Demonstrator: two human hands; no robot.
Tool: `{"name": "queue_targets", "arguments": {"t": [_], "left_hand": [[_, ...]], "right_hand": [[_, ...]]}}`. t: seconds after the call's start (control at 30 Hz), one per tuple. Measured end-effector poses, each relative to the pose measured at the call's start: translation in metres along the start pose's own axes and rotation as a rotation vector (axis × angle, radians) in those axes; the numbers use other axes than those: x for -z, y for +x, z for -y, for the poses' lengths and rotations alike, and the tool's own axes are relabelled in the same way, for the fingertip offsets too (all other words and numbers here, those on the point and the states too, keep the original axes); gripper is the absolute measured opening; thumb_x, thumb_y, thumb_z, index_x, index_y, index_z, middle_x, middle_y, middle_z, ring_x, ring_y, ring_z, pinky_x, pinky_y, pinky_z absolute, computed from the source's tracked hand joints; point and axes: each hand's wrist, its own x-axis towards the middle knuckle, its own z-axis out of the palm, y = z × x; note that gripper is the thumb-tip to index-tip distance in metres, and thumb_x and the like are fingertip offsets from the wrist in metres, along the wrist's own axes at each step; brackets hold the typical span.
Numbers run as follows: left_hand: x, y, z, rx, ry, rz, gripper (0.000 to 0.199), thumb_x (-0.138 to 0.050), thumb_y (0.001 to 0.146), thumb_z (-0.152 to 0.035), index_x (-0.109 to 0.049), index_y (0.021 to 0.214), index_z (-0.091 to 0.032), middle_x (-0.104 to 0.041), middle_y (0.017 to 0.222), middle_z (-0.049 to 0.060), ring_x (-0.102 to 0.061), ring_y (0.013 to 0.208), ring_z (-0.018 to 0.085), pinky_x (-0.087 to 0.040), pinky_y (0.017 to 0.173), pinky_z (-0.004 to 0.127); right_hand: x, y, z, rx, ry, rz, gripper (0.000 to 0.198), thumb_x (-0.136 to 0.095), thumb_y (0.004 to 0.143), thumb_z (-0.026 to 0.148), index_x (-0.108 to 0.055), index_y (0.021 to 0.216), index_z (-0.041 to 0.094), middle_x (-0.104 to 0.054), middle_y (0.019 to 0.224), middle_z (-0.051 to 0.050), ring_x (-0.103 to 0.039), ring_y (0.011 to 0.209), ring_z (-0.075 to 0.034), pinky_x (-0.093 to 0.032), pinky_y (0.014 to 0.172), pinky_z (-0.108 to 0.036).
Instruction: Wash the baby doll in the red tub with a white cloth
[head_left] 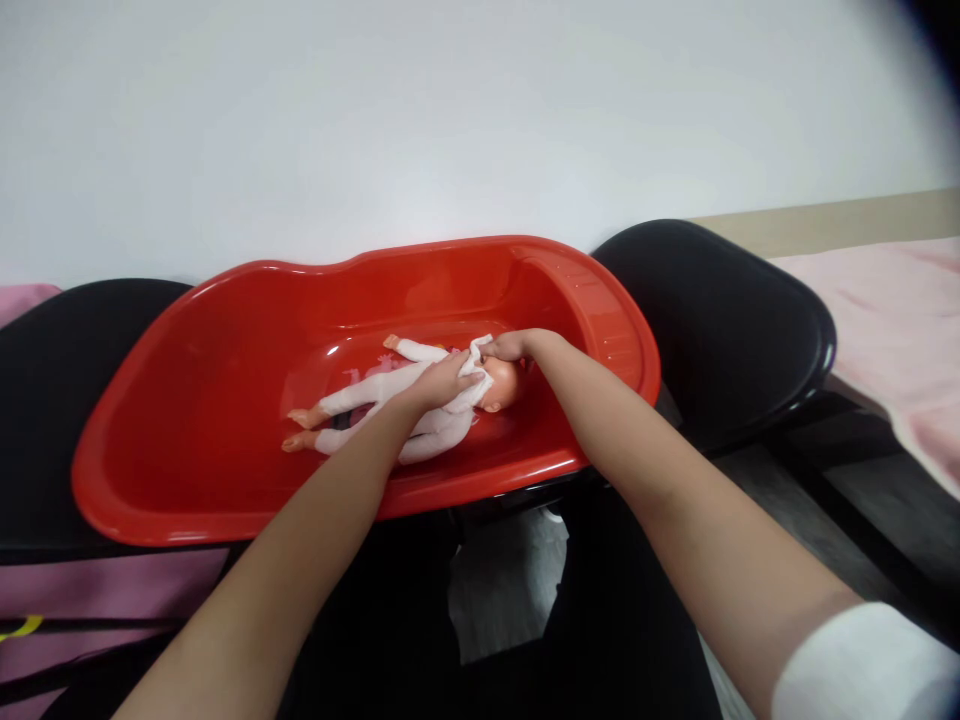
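Observation:
A baby doll (442, 430) in a white outfit lies inside a red baby bathtub (225, 525), its bare feet to the left and its head (504, 382) to the right. Over its chin and neck is bunched white cloth (475, 362); whether this is the outfit's collar or a separate piece, I cannot tell. My left hand (444, 382) grips the cloth's lower left side, over the doll's chest. Beside the doll's face, my right hand (506, 347) is closed on the cloth's upper edge, with its fingertips partly hidden.
The tub rests across black chair seats, one at the left (67, 400) and one at the right (720, 330). Behind it rises a white wall (420, 120). Pink fabric (892, 330) lies at the far right. Small pink shapes (367, 370) show beside the doll.

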Motion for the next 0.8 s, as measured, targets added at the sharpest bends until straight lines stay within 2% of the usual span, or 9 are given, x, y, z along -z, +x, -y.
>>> {"name": "queue_targets", "arguments": {"t": [0.13,0.27,0.33,0.47,0.67,0.8], "left_hand": [[0.006,0.001,-0.001,-0.043,-0.058,-0.035,0.031,-0.051,0.093,-0.035,-0.061,0.117,-0.019,-0.066,0.117,0.006,-0.058,0.105,0.021,-0.042,0.094,0.030],[0.003,0.005,0.001,-0.014,-0.034,-0.178,0.026,-0.062,0.085,-0.033,-0.066,0.102,-0.015,-0.066,0.105,0.007,-0.059,0.097,0.022,-0.044,0.089,0.030],[0.002,0.007,0.002,-0.032,-0.056,-0.216,0.024,-0.064,0.083,-0.030,-0.066,0.101,-0.015,-0.066,0.105,0.007,-0.059,0.097,0.022,-0.045,0.090,0.030],[0.002,0.008,0.000,-0.027,-0.060,-0.208,0.020,-0.064,0.083,-0.026,-0.068,0.100,-0.017,-0.067,0.107,0.004,-0.060,0.098,0.021,-0.045,0.091,0.029],[-0.005,0.012,-0.004,0.053,0.049,-0.212,0.025,-0.058,0.086,-0.034,-0.071,0.102,-0.020,-0.067,0.103,0.005,-0.060,0.096,0.022,-0.045,0.089,0.033],[-0.010,0.015,0.000,0.010,0.038,-0.244,0.031,-0.056,0.087,-0.041,-0.070,0.106,-0.022,-0.065,0.106,0.006,-0.059,0.100,0.023,-0.046,0.091,0.034]], "right_hand": [[0.000,0.001,0.000,-0.003,0.008,0.013,0.077,-0.039,0.080,0.082,-0.053,0.134,0.030,-0.053,0.141,-0.011,-0.064,0.105,-0.032,-0.055,0.077,-0.041],[0.000,-0.003,0.002,-0.036,0.004,0.010,0.082,-0.038,0.079,0.084,-0.052,0.135,0.026,-0.051,0.142,-0.013,-0.064,0.105,-0.032,-0.055,0.077,-0.041],[0.000,-0.006,0.003,-0.066,0.004,0.008,0.085,-0.035,0.079,0.084,-0.054,0.134,0.023,-0.055,0.138,-0.015,-0.064,0.104,-0.031,-0.054,0.079,-0.040],[0.000,-0.009,0.005,-0.048,0.012,0.002,0.085,-0.036,0.079,0.084,-0.057,0.130,0.019,-0.057,0.135,-0.016,-0.063,0.106,-0.033,-0.053,0.083,-0.042],[0.000,-0.007,0.003,-0.046,0.025,0.004,0.085,-0.035,0.080,0.083,-0.058,0.130,0.018,-0.058,0.133,-0.017,-0.064,0.104,-0.034,-0.053,0.081,-0.043],[-0.001,-0.006,0.002,-0.069,0.024,0.000,0.085,-0.032,0.080,0.085,-0.060,0.127,0.020,-0.062,0.128,-0.015,-0.066,0.101,-0.032,-0.053,0.082,-0.043]]}}
